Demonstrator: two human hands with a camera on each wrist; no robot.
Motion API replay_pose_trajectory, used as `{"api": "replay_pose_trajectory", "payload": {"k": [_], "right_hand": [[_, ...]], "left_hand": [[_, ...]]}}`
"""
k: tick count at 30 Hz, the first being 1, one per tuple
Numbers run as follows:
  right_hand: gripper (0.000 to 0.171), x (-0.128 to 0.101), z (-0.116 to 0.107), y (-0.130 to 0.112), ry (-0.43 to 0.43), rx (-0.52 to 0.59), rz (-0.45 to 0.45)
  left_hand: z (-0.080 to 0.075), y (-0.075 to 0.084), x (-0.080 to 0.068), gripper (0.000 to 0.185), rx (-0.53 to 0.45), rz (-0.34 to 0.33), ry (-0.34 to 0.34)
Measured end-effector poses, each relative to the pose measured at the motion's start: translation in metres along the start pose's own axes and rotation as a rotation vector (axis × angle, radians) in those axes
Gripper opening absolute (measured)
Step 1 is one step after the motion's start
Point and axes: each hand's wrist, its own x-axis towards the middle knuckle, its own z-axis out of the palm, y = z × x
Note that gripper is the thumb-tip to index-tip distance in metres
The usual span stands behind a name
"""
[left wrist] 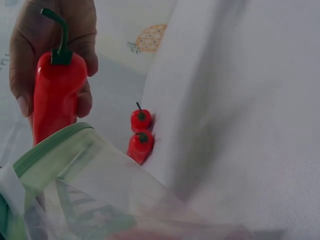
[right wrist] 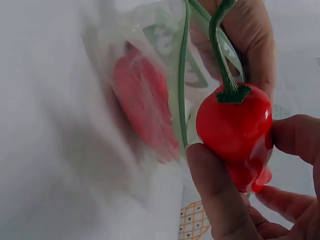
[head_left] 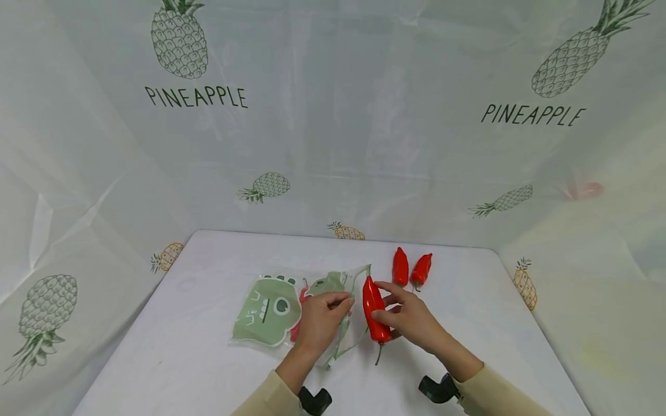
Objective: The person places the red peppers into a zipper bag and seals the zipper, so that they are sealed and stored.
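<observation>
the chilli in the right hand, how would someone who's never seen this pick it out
On the white table, look just right of the clear zip bag. The right hand grips a red chilli; it is the largest, and two smaller chillies lie untouched behind.

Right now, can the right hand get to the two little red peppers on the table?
Probably not yet: the right hand already grips a big red pepper. The two small peppers lie just beyond it, with nothing between.

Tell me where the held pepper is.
In the head view, the pepper is gripped by the right hand at table centre, beside the bag mouth.
</observation>
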Motion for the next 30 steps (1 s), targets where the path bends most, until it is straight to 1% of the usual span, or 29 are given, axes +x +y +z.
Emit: {"api": "replay_pose_trajectory", "payload": {"k": [5,10,15,18,26,30], "right_hand": [[0.074,0.002,0.008,-0.007,-0.009,-0.011,0.018],[0.073,0.006,0.014,-0.012,0.017,-0.006,0.039],[0.071,0.010,0.019,-0.013,0.050,0.015,0.058],[0.069,0.011,0.021,-0.014,0.068,0.007,0.064],[0.067,0.012,0.024,-0.013,0.136,-0.056,0.039],[0.067,0.013,0.028,-0.012,0.152,-0.084,0.010]], "left_hand": [[0.000,0.002,-0.001,0.019,0.012,-0.002,0.001],[0.000,0.005,-0.003,0.019,0.032,-0.003,-0.006],[0.003,0.009,-0.007,0.018,-0.001,0.002,-0.027],[0.005,0.010,-0.008,0.019,-0.022,0.013,-0.036],[0.005,0.018,-0.011,0.020,-0.070,0.015,-0.055],[0.004,0.022,-0.011,0.020,-0.099,0.011,-0.053]]}}
